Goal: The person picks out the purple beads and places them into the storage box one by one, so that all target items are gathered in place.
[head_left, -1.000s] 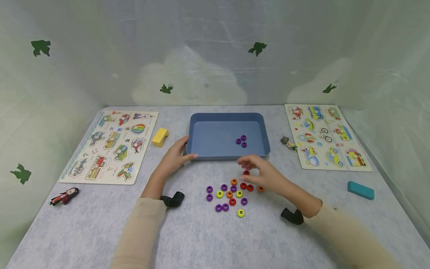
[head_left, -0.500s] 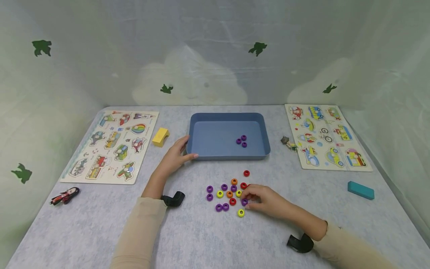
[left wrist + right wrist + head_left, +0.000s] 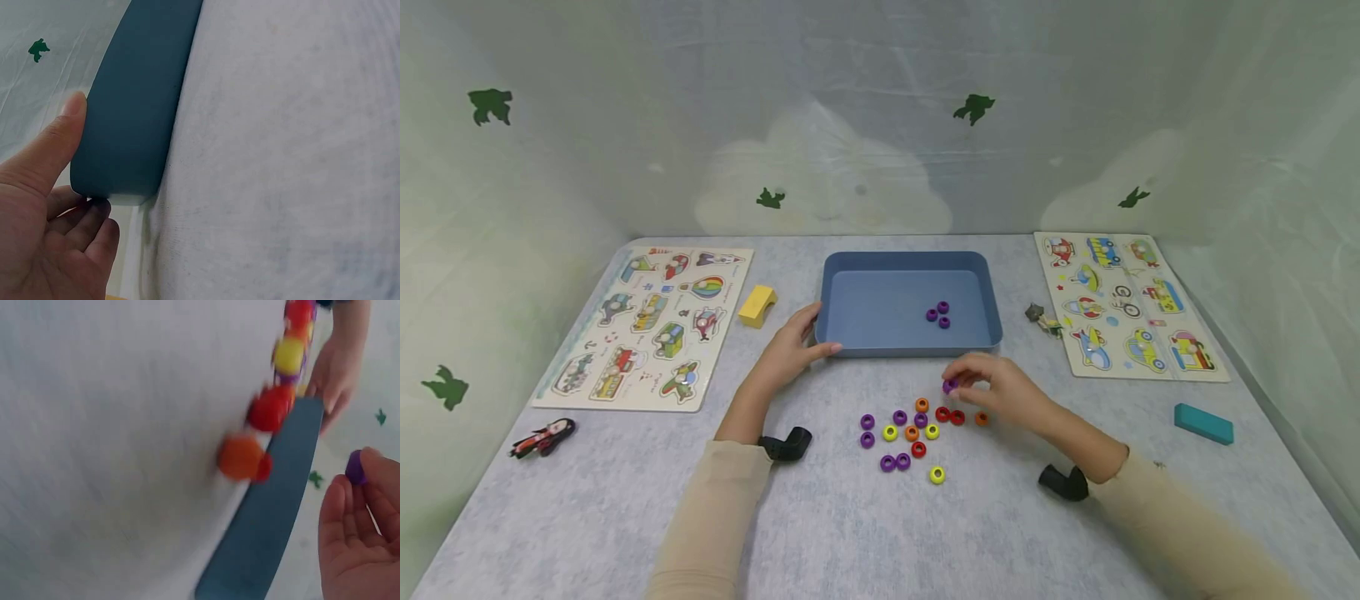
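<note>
My right hand [image 3: 1003,390] pinches a purple bead [image 3: 950,387] between thumb and fingertips, just in front of the blue tray [image 3: 902,352]. The right wrist view shows that held bead [image 3: 355,467] clearly. My left hand [image 3: 784,354] grips the tray's near left corner, its thumb along the front wall and its fingers at the left side. Three purple beads [image 3: 943,307] lie inside the tray toward the right. Loose on the table before it are several purple beads [image 3: 867,422], red beads [image 3: 957,417], orange beads [image 3: 912,433] and yellow beads [image 3: 937,475].
Picture puzzle boards stand flat at left [image 3: 647,333] and right [image 3: 1131,308]. A yellow arch block [image 3: 757,306] lies left of the tray, a small figurine [image 3: 1045,320] right of it. A caped doll [image 3: 544,437] is at far left, a teal block [image 3: 1203,423] at far right.
My right hand moved from above the red beads down to the near right purple bead, took it, and moved back toward the tray with it. The left hand stays at the tray corner.
</note>
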The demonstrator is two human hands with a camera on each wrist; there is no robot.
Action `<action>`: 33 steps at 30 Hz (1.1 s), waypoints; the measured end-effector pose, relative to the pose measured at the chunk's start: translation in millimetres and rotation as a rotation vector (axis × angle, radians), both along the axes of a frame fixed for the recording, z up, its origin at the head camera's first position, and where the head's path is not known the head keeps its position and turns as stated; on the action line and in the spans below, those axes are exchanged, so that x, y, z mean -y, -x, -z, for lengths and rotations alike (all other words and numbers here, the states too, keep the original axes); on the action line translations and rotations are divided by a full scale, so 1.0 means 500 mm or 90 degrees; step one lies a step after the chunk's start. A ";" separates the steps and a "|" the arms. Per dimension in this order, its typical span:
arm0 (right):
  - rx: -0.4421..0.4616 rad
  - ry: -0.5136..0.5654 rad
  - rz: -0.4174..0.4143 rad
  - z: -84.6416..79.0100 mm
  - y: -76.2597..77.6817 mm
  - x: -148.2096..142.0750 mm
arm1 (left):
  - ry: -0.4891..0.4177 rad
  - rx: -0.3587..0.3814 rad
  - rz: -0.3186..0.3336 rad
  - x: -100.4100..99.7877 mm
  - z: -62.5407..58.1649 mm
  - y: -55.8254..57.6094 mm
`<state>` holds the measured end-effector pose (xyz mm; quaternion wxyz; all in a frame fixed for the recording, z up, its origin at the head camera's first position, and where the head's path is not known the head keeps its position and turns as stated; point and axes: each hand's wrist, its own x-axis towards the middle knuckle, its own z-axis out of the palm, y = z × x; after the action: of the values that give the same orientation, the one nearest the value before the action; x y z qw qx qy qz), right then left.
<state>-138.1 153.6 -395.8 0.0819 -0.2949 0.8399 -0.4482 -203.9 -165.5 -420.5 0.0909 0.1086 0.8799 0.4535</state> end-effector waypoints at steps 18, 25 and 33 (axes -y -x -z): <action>0.011 -0.053 0.197 0.019 0.253 0.052 | -0.012 -0.009 0.007 0.002 0.003 0.003; 0.040 -0.117 0.181 0.036 0.269 0.073 | -0.006 -0.014 0.011 0.003 0.001 0.002; 0.052 -0.111 0.174 0.024 0.253 0.074 | -0.007 -0.015 0.014 0.003 0.002 0.001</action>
<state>-264.7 116.7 -408.0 0.0794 -0.1515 0.9039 -0.3921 -204.6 -166.9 -421.3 0.0847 0.1238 0.8771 0.4562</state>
